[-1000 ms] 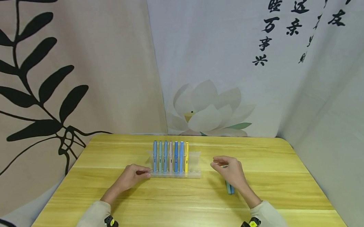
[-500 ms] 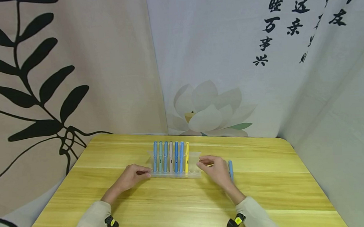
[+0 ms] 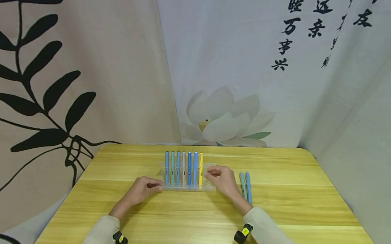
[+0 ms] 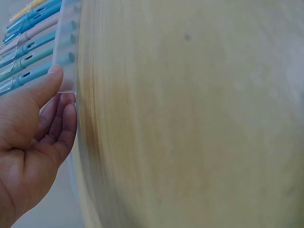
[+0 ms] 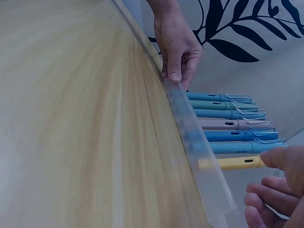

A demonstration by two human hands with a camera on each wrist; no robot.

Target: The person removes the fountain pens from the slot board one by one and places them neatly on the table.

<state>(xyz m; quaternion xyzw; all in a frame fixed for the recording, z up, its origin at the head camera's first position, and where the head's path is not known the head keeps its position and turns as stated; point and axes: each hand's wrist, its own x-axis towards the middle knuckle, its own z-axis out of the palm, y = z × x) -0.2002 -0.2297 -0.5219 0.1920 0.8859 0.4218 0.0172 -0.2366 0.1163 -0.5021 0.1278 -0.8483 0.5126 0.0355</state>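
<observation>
A clear plastic pen rack point(image 3: 209, 188) stands on the table with several capped pens upright in a row. My left hand point(image 3: 142, 190) pinches the rack's left end; in the left wrist view its thumb point(image 4: 53, 78) lies on the front strip, fingers below. At the row's right end stands a yellow pen point(image 3: 200, 169), its lower end in the rack. My right hand point(image 3: 223, 180) is right beside it, fingers loosely bent. In the right wrist view a fingertip overlaps the yellow pen's cap, hiding its clip. Blue, green and pinkish pens point(image 5: 232, 124) fill the other places.
Right of the rack, a teal pen point(image 3: 243, 182) and a blue pen point(image 3: 248, 185) lie side by side on the wooden table point(image 3: 187, 225), close to my right wrist. Printed curtains point(image 3: 120, 85) hang behind the table's back edge.
My right hand has moved left from over the two lying pens to the yellow pen, uncovering them. The left hand stays on the rack's end.
</observation>
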